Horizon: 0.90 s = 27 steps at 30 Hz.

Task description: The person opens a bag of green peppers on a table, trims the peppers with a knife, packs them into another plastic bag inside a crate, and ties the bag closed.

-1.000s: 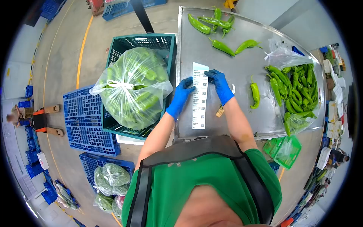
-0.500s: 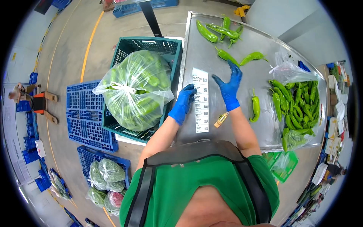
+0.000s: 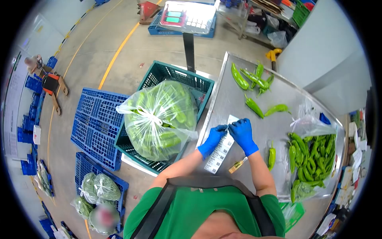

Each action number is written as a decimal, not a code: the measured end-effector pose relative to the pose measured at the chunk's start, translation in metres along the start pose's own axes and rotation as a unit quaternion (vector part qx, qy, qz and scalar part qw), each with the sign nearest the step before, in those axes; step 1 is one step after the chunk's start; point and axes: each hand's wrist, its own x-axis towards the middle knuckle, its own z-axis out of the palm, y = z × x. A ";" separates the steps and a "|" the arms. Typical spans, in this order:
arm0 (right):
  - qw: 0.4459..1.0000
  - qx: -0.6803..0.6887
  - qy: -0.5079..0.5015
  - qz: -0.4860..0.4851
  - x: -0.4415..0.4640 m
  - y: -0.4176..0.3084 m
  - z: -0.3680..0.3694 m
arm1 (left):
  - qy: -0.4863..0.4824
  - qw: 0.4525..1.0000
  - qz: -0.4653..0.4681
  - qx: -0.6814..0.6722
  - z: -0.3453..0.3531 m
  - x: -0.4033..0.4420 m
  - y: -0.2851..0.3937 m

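Note:
Both my hands wear blue gloves and meet at the upper part of a white strip of printed labels [image 3: 218, 156] on the metal table. My left hand [image 3: 214, 140] is closed on the strip's left edge. Fingers bent together, my right hand [image 3: 242, 134] pinches the strip near its top; the exact fingertips are hidden. Below my right wrist lies a small item with a tan end [image 3: 237, 165], its kind unclear. A single green pepper [image 3: 271, 157] lies to the right. More loose peppers [image 3: 254, 106] lie farther up the table.
Left of the table, a dark green crate [image 3: 154, 71] holds a tied clear bag of peppers [image 3: 159, 123]. A scale display [image 3: 189, 16] stands behind it. An open bag of peppers [image 3: 312, 157] lies at the table's right. Blue pallets [image 3: 97, 119] and bagged vegetables [image 3: 106, 187] are on the floor.
My right hand has moved left from its open pose and closed at the strip's top beside my left hand. The strip is now slanted. My view has shifted, bringing the scale display in.

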 end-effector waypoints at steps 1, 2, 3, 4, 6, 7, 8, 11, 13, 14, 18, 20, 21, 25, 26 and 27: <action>1.000 0.005 0.007 0.000 0.000 0.001 0.000 | -0.005 0.999 -0.032 -0.036 0.003 -0.003 0.007; 1.000 0.007 0.019 -0.002 -0.001 0.002 0.001 | -0.006 0.998 -0.037 -0.045 0.004 -0.003 0.007; 1.000 0.001 0.005 0.011 -0.003 0.004 0.001 | -0.019 0.997 -0.057 -0.056 0.003 0.000 0.002; 1.000 -0.004 -0.009 0.025 -0.005 0.006 0.001 | -0.017 0.997 -0.058 -0.049 0.004 0.000 -0.001; 0.998 -0.003 -0.006 0.055 -0.009 0.010 0.008 | -0.010 0.996 -0.061 -0.063 0.003 0.004 -0.007; 0.998 0.033 0.000 0.058 -0.006 0.009 0.006 | -0.007 0.994 -0.063 -0.084 0.002 0.004 -0.008; 0.996 0.069 0.005 0.064 -0.006 0.008 0.004 | -0.003 0.992 -0.069 -0.105 0.001 0.002 -0.011; 0.985 0.138 0.015 0.103 -0.005 0.000 -0.007 | -0.093 0.970 -0.030 -0.223 -0.014 0.014 -0.024; 0.969 0.168 0.063 0.172 -0.010 0.005 -0.001 | -0.130 0.934 -0.070 -0.325 -0.028 0.034 -0.046; 0.964 0.185 0.040 0.188 -0.011 0.008 -0.001 | -0.129 0.930 -0.091 -0.333 -0.027 0.030 -0.038; 0.938 0.204 0.119 0.252 -0.024 0.011 0.016 | -0.090 0.958 -0.098 -0.256 -0.023 0.020 -0.025; 0.952 0.136 0.138 0.239 -0.009 0.003 -0.011 | -0.032 0.978 -0.080 -0.191 -0.014 0.017 -0.018; 0.969 0.114 0.108 0.190 -0.004 0.001 -0.016 | -0.009 0.986 -0.067 -0.152 -0.009 0.011 -0.011; 0.998 0.040 -0.004 0.054 0.006 0.001 -0.009 | 0.020 0.999 0.027 -0.031 0.000 0.007 -0.010; 0.999 0.026 -0.019 0.044 0.006 0.004 -0.004 | 0.031 0.998 0.050 0.010 0.002 0.007 -0.009; 0.999 0.013 -0.034 0.033 0.006 0.006 0.000 | 0.044 0.995 0.072 0.052 0.003 0.007 -0.009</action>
